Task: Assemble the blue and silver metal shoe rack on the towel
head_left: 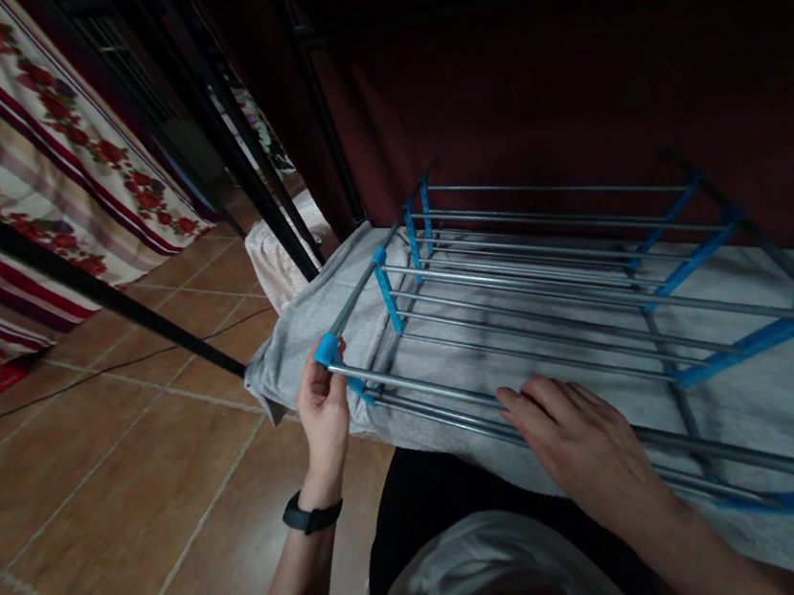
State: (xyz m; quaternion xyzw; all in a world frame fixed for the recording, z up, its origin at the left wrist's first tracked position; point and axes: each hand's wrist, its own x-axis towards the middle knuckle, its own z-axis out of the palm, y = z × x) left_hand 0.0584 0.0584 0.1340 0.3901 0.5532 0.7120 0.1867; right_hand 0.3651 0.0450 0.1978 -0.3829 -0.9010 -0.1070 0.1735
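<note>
A rack of grey metal rods [545, 268] with blue plastic joints lies across a grey cloth-covered surface [475, 341]. At the rack's near left corner, my left hand [324, 408] has its fingers and thumb closed around the blue corner joint [326, 349], beside the end of the front rod [408, 388]. Farther right, my right hand [577, 435] curls over the same front rod, back of the hand upward; its fingertips are partly hidden behind the rod. A black band [313, 513] circles my left wrist.
Thin black poles [155, 327] slant down to the surface's left edge. A floral striped curtain [45, 138] hangs at left over a tiled floor [135, 465] crossed by a dark cable [109, 369]. Pale fabric [277, 259] sits behind. A dark red wall [560, 94] stands beyond the rack.
</note>
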